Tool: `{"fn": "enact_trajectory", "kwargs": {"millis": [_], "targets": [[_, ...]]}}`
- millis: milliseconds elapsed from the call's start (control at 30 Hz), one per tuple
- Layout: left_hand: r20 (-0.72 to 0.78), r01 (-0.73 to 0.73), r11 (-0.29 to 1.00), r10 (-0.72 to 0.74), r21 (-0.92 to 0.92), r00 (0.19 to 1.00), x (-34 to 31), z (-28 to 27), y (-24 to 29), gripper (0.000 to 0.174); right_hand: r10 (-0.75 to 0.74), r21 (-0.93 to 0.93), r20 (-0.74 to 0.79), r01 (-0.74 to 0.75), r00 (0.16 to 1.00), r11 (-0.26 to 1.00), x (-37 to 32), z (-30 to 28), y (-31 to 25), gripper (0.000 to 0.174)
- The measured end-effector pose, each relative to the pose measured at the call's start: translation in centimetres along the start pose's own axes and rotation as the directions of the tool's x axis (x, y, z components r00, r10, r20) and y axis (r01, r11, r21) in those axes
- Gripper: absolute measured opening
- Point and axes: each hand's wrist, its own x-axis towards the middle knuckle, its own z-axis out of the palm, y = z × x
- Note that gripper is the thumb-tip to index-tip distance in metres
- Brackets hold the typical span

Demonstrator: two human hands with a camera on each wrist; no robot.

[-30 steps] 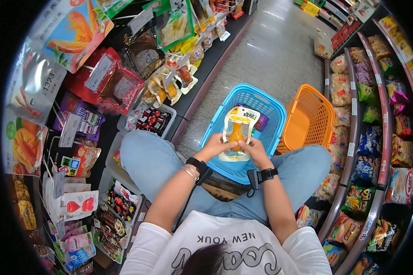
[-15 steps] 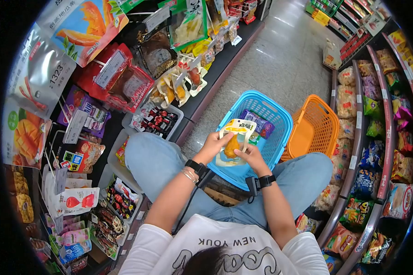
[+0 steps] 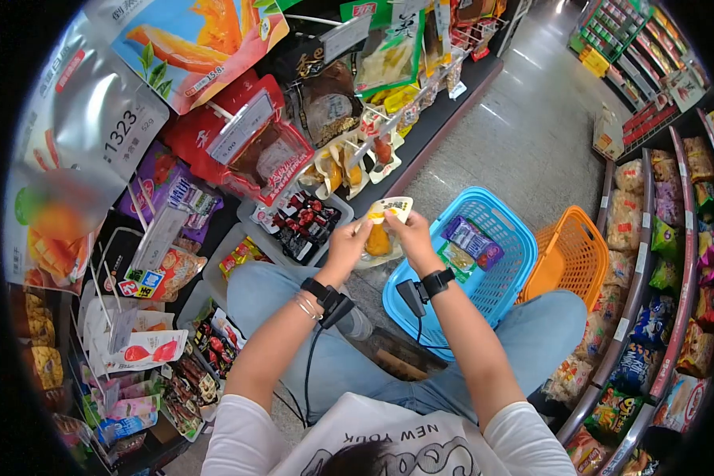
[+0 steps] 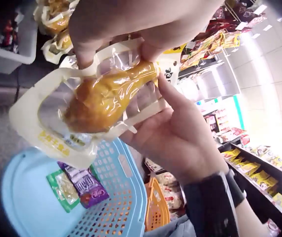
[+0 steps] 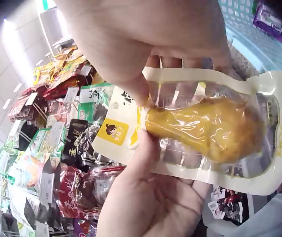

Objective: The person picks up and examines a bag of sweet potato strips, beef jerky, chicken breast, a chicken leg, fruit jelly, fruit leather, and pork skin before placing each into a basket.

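Observation:
A clear-windowed pack with a cream border (image 3: 379, 238) holds a golden-brown drumstick (image 4: 111, 96) (image 5: 215, 128). The left hand (image 3: 346, 247) pinches one side of its printed end, and the right hand (image 3: 412, 240) pinches the other, thumbs close together at the narrow end of the drumstick. In the left wrist view the right hand (image 4: 180, 133) has its fingers spread behind the pack; the left hand (image 5: 148, 197) does likewise in the right wrist view. The pack is up beside the blue basket (image 3: 504, 297), where purple and green packets (image 3: 472, 242) lie.
An orange basket (image 3: 567, 258) stands right of the blue one. On the left, a shelf carries hanging snack bags (image 3: 254, 155) and grey bins of small packets (image 3: 303, 226). Shelves of bagged snacks (image 3: 641, 305) line the right side. The person's bent legs flank the blue basket.
Both hands have carried the pack from above the blue basket to its left, toward the shelf. The packets in the basket now show uncovered, and the head view has shifted toward the left shelf.

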Motion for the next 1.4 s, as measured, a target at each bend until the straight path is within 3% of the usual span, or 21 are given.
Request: {"fn": "enact_trajectory", "kwargs": {"millis": [33, 433, 533, 767, 867, 1000, 1100, 1200, 1300, 1400], "targets": [[0.003, 0.016, 0.998, -0.016, 0.069, 1.0, 0.9, -0.9, -0.4, 0.031, 0.025, -0.011, 0.002, -0.025, 1.0, 1.0, 1.0, 0.6, 0.5, 0.026], [-0.011, 0.214, 0.975, -0.215, -0.051, 0.977, 7.9, -1.8, -4.7, 0.033, 0.13, 0.065, -0.073, -0.126, 0.989, 0.99, 8.9, 2.5, 3.3, 0.026], [-0.038, 0.186, 0.982, -0.187, -0.037, 0.982, 9.0, -1.2, -3.9, 0.038, 0.028, 0.042, -0.096, -0.024, 0.995, 0.999, 11.1, 2.5, 4.1, 0.025], [-0.14, 0.037, 0.988, -0.059, -0.15, 0.988, 12.3, -0.9, -6.2, 0.038, 0.002, -0.089, -0.107, -0.012, 0.994, 0.996, 14.6, 3.3, 3.2, 0.026], [-0.164, 0.198, 0.973, -0.216, -0.118, 0.963, 12.2, -1.1, -4.2, 0.038, 0.006, -0.089, -0.103, -0.015, 0.995, 0.996, 15.9, 3.4, 3.7, 0.024], [-0.211, 0.235, 0.924, -0.305, -0.301, 0.929, 12.5, -0.7, -3.8, 0.036, -0.04, -0.099, -0.061, 0.034, 0.997, 0.994, 16.8, 3.5, 4.4, 0.021], [-0.261, 0.17, 0.943, -0.247, -0.286, 0.933, 12.8, -1.0, -4.5, 0.035, -0.08, -0.166, -0.036, 0.072, 0.996, 0.983, 17.8, 3.6, 5.0, 0.021], [-0.169, 0.221, 0.926, -0.282, -0.307, 0.945, 13.0, -1.6, -4.5, 0.042, -0.133, -0.161, -0.04, 0.125, 0.99, 0.979, 18.5, 3.8, 6.1, 0.021], [-0.204, 0.198, 0.904, -0.29, -0.378, 0.935, 12.9, -1.4, -4.2, 0.041, -0.08, -0.136, -0.037, 0.074, 0.996, 0.988, 19.0, 3.7, 7.1, 0.019], [-0.196, 0.191, 0.899, -0.286, -0.395, 0.938, 12.8, -1.5, -3.8, 0.04, -0.129, -0.12, -0.032, 0.124, 0.991, 0.985, 19.2, 3.8, 7.2, 0.016]]}}
